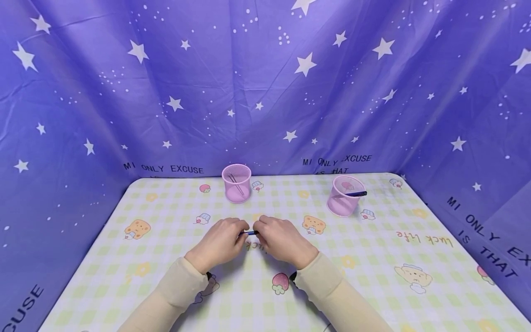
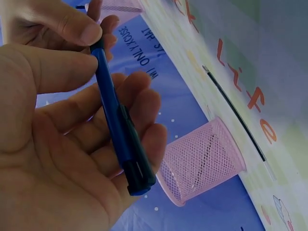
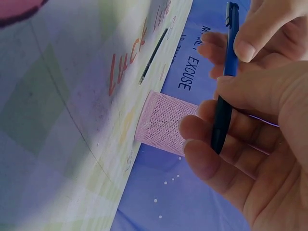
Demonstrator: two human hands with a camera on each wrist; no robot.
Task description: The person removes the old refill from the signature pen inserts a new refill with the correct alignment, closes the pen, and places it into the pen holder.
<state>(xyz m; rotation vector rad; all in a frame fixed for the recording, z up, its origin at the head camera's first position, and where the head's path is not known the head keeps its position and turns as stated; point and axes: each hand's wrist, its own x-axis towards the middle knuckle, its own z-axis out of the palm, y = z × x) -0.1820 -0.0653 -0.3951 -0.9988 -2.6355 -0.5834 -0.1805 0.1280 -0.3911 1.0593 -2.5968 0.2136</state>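
Note:
Both hands meet over the table, on one blue pen (image 2: 113,115) with a black front section. My left hand (image 1: 221,240) pinches the blue barrel by thumb and fingers, the clip and push-button end lying across its fingers in the left wrist view. My right hand (image 1: 284,237) grips the black front section (image 3: 221,127), its thumb near the joint with the blue barrel. A thin dark pen refill (image 3: 154,55) lies on the tablecloth just beyond the hands; the hands hide it in the head view.
A pink mesh pen cup (image 1: 244,192) with thin sticks, apparently refills, stands at the back middle. Another pink mesh cup (image 1: 342,208), back right, holds a dark pen (image 1: 357,194) leaning over its rim. A checked tablecloth (image 1: 174,203) covers the table; starry purple curtains (image 1: 265,83) enclose it.

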